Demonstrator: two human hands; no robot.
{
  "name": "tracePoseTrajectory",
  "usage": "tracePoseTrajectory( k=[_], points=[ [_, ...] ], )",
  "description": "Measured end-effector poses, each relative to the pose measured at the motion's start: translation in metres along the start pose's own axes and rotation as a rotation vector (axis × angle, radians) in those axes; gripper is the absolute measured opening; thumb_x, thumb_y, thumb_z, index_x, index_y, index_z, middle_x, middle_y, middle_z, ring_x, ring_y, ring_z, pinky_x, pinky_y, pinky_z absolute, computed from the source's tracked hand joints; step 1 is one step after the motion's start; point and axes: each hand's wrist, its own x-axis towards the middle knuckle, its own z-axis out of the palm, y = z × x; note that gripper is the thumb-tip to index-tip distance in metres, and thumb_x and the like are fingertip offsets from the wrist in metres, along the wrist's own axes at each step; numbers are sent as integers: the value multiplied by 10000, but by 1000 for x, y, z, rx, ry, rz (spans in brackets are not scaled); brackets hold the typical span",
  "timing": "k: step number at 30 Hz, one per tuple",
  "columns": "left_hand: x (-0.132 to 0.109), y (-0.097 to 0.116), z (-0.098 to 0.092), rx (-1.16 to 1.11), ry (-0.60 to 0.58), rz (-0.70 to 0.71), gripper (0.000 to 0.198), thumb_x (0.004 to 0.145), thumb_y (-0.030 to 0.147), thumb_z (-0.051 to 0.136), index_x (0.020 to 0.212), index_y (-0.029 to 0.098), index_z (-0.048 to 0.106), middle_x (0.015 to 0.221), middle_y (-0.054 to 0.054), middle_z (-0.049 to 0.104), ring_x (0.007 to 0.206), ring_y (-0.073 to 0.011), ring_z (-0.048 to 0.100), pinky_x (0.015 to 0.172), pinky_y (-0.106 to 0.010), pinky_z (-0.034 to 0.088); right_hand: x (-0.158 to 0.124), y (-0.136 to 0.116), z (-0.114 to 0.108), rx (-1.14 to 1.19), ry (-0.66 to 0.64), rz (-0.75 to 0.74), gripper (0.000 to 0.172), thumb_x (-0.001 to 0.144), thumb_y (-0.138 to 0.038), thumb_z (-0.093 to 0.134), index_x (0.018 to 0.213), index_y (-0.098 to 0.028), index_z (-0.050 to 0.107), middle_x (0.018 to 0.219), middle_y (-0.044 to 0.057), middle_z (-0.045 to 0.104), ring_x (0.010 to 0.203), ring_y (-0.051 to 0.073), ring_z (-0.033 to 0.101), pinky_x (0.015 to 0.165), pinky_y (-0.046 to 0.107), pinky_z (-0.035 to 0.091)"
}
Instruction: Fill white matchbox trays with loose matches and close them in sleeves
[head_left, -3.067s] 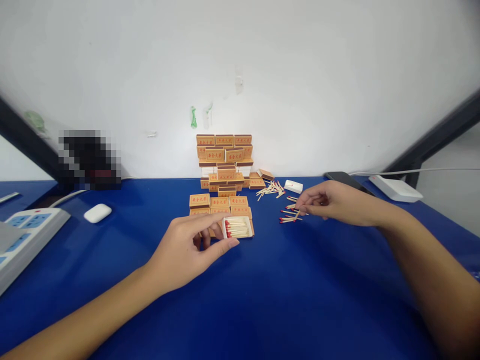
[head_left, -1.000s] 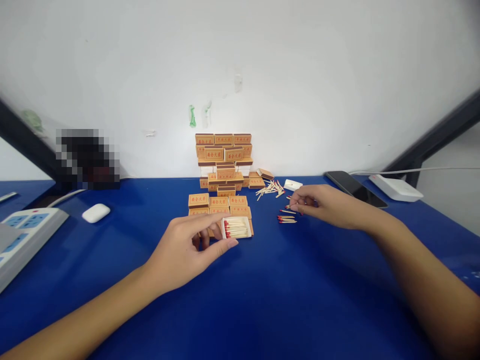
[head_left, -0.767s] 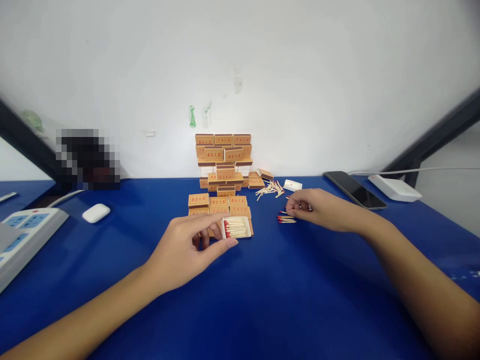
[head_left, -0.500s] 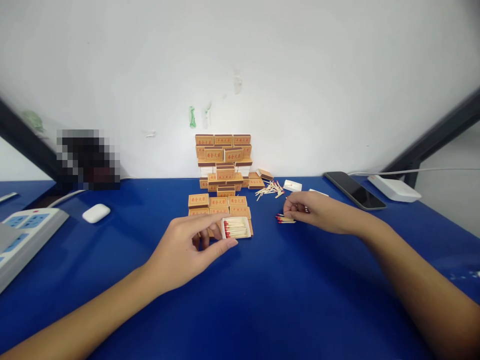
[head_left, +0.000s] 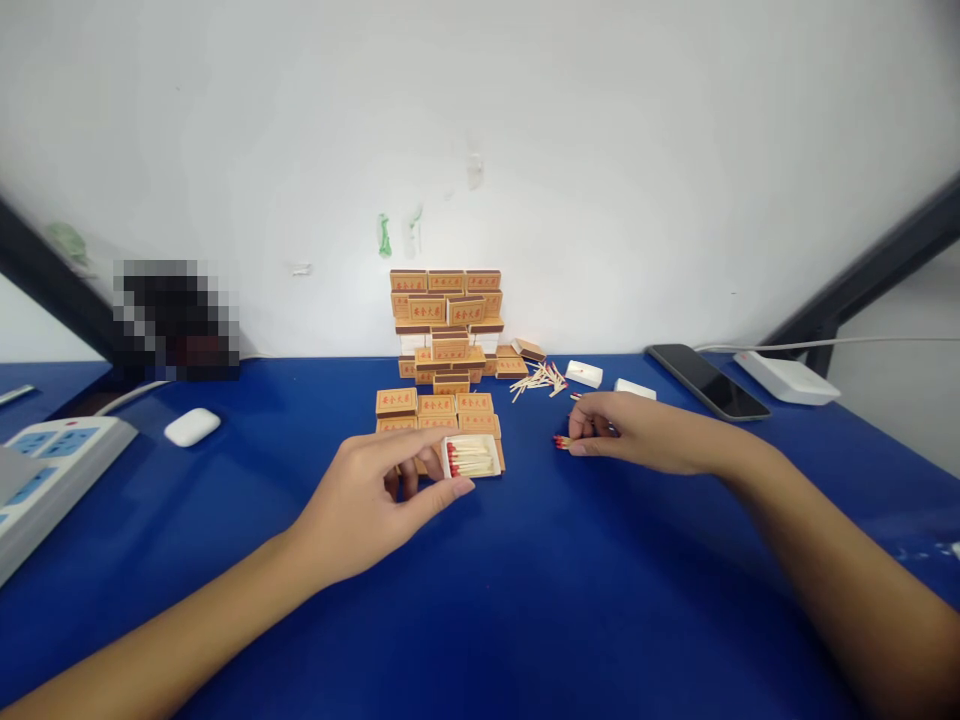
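Between thumb and fingers, my left hand [head_left: 382, 490] holds a white matchbox tray [head_left: 496, 466] with red-tipped matches lying side by side in it. Several closed matchboxes [head_left: 436, 404] lie in rows just behind that hand. To the right, my right hand [head_left: 619, 428] is pinched on a small bunch of matches [head_left: 562, 442], their red heads poking out to the left of the fingertips. The rest of the bunch is hidden by the fingers. A loose heap of matches [head_left: 540, 380] lies farther back.
A stack of matchboxes [head_left: 448, 310] stands against the wall. White trays [head_left: 584, 374] lie right of the heap. A phone [head_left: 705, 380] and a white box [head_left: 787, 378] are at the right; an earbud case [head_left: 193, 427] and a power strip [head_left: 71, 470] are at the left.
My right hand has come down slightly and closed over the bunch of matches, leaving less of it showing. A white tray behind that hand shows more. The left hand has stayed put.
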Motion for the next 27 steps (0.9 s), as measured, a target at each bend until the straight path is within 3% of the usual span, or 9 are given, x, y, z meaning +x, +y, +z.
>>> tracePoseTrajectory(
  k=[15, 21, 27],
  points=[
    [-1, 0, 0, 3, -10, -14, 322, 911, 281, 815, 1222, 211, 769, 698, 62, 653, 534, -71, 518, 521, -187, 487, -7, -11, 5, -94, 14, -5, 429, 1005, -608, 488, 882, -222, 629, 1011, 128, 729, 904, 281, 667, 767, 408, 493],
    [1, 1, 1, 9, -14, -34, 318, 906, 296, 813, 1206, 199, 778, 704, 54, 667, 535, -74, 524, 519, -191, 488, -9, -9, 9, -123, 46, -45, 477, 1041, -614, 428, 879, -215, 633, 972, 125, 707, 803, 265, 650, 744, 441, 499],
    [-1, -1, 4, -5, -11, -23, 311, 906, 280, 814, 1204, 198, 775, 693, 62, 648, 529, -69, 508, 515, -183, 477, -11, -18, 9, -81, 65, -68, 422, 1067, -560, 427, 897, -221, 612, 999, 106, 701, 847, 249, 647, 775, 415, 500]
  ],
)
